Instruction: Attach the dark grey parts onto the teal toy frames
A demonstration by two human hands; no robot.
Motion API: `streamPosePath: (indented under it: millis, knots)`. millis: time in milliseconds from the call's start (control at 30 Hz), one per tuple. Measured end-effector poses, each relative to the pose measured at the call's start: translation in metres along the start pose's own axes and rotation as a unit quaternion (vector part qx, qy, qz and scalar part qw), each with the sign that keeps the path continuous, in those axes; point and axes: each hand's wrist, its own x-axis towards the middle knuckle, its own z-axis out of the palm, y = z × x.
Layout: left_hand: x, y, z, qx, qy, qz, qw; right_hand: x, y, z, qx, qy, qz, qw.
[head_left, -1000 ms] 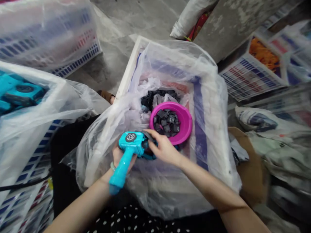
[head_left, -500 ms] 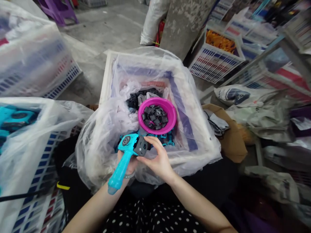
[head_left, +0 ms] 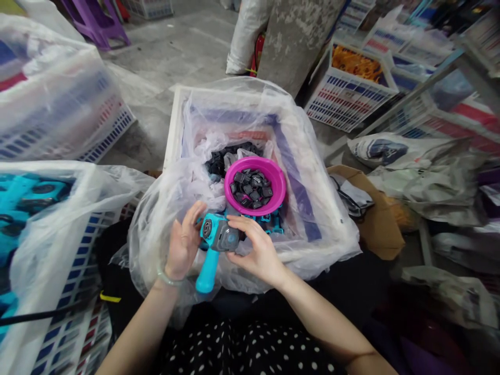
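Head view, from where I follow at a distance: at the left edge of the frame I see turquoise parts point(head_left: 29, 195) heaped in a white crate point(head_left: 74, 271). Right of that, left of centre, the left grip point(head_left: 183, 250) is spread wide, its palm bare; I cannot tell whether its fingertips touch anything. Just beside it, near the middle of the frame, is the turquoise toy point(head_left: 208, 268), handle pointing down, a dark block point(head_left: 226, 237) on its body. The right grip point(head_left: 258, 252) is narrow, fingers above and thumb below, holding the toy by the block's end. I judge that if the block sits loosely, the handle's weight could twist the toy or pull it off the block, since the left palm gives no clear support. A slip could drop it into the plastic-lined crate point(head_left: 312, 208) beneath. Just above the right fingers, a magenta bowl point(head_left: 278, 179) holds small dark pieces point(head_left: 253, 190); a careless knuckle could, I think, tip it and spill them.
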Motion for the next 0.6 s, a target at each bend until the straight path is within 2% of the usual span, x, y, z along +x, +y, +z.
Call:
streamPosePath:
  millis: [67,100,200,300,400,500,567,600]
  knots:
    - [-0.001,0.007,-0.004,0.076,-0.018,0.029,0.997,0.003,0.002,-0.003,-0.010,-0.029,-0.042,0.999]
    - [-0.002,0.010,-0.004,0.101,-0.026,0.040,0.994,0.005,0.003,-0.005,0.000,-0.040,-0.039,0.998]
    - [-0.007,0.016,0.001,0.069,-0.058,0.053,0.994,0.009,0.005,-0.008,0.108,-0.080,0.050,0.990]
    - [-0.014,0.018,0.004,0.041,-0.082,0.073,0.993,0.012,0.006,-0.009,0.248,-0.132,0.128,0.951]
    - [-0.023,0.022,0.001,0.047,-0.036,0.085,0.995,0.017,0.011,-0.001,0.305,-0.157,0.155,0.926]
    - [-0.028,0.034,-0.008,0.050,0.004,0.056,0.997,0.035,0.010,0.010,0.309,-0.212,0.163,0.913]
    - [-0.028,0.049,-0.018,0.078,0.038,0.054,0.995,0.053,-0.010,0.011,0.233,-0.221,0.134,0.938]
    - [-0.027,0.059,-0.024,0.106,0.065,0.068,0.990,0.061,-0.028,0.006,0.180,-0.198,0.100,0.958]
